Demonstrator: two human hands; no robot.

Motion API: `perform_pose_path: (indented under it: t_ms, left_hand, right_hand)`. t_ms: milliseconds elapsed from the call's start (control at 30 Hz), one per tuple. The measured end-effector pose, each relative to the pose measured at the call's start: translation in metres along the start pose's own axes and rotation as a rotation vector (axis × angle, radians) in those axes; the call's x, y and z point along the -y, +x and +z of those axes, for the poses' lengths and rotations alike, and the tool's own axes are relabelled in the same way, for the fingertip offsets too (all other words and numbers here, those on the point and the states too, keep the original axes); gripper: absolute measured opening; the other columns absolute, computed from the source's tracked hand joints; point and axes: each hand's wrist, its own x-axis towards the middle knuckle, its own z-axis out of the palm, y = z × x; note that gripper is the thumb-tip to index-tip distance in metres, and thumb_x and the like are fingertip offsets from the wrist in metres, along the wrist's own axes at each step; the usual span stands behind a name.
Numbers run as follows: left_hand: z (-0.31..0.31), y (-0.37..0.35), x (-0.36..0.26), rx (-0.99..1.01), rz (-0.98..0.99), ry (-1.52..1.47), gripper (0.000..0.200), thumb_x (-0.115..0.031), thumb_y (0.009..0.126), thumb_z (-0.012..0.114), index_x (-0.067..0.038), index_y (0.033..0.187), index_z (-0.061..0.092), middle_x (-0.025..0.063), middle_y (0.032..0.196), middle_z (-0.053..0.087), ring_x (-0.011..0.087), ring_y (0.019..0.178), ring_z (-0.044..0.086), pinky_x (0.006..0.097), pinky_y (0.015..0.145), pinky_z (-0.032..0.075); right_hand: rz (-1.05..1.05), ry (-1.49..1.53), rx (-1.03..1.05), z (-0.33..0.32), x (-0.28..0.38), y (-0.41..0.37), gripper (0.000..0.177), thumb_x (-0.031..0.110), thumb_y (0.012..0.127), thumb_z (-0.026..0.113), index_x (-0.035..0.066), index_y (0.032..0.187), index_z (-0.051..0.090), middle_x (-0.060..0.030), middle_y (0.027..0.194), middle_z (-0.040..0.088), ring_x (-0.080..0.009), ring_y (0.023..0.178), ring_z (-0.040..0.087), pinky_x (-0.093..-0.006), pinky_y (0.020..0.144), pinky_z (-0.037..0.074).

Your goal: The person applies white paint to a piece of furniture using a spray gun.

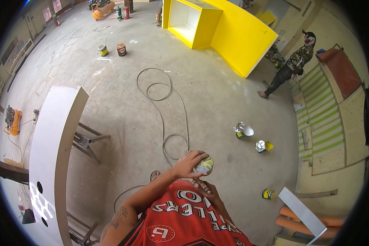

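My left hand (189, 165) is closed around the side of a round cup (204, 165), whose top is smeared with grey and yellow paint. The cup looks like the paint cup of a spray gun. Just below it, close to my red shirt, my right hand (202, 186) is closed with its fingers wrapped round what appears to be the spray gun's handle. That handle is mostly hidden by the hand and cup. A thin grey hose (163, 123) lies in loops on the floor and runs up to my hands.
A white curved panel (49, 135) rests on trestles at left. A yellow box-like piece (238, 33) stands ahead. Open cans (242, 130) and a tin (269, 194) sit at right. A person (295, 61) stands by the wall. Orange compressors (13, 121) are farther off.
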Motion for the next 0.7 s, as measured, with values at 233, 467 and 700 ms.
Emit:
perform_pose_path:
  t_ms: [233,467,700]
  left_hand:
    - [0.002,-0.001,-0.001,-0.003,0.002,0.001,0.081,-0.052,0.08,0.071,-0.003,0.141,0.051,0.0186,0.133,0.054,0.0367,0.125,0.053,0.0458,0.107,0.04]
    - [0.004,-0.002,-0.002,-0.011,0.005,0.002,0.08,-0.052,0.08,0.07,-0.003,0.141,0.051,0.0185,0.133,0.054,0.0364,0.125,0.053,0.0457,0.107,0.04]
    - [0.006,-0.003,-0.002,-0.023,0.006,0.006,0.08,-0.052,0.079,0.07,-0.003,0.14,0.051,0.0187,0.132,0.055,0.0365,0.123,0.054,0.0453,0.106,0.041]
  right_hand:
    - [0.048,0.101,0.005,0.004,0.038,-0.008,0.043,0.027,0.098,0.065,-0.002,0.129,0.06,-0.011,0.107,0.07,-0.0147,0.091,0.064,-0.0309,0.079,0.052]
    - [0.058,0.07,-0.012,0.002,0.011,-0.006,0.042,0.026,0.097,0.067,-0.002,0.128,0.061,-0.0112,0.105,0.071,-0.0157,0.09,0.065,-0.0313,0.078,0.052]
    - [0.023,-0.012,-0.022,0.001,0.011,-0.006,0.044,0.026,0.096,0.068,-0.002,0.129,0.061,-0.0127,0.104,0.072,-0.0166,0.087,0.066,-0.0317,0.076,0.052]
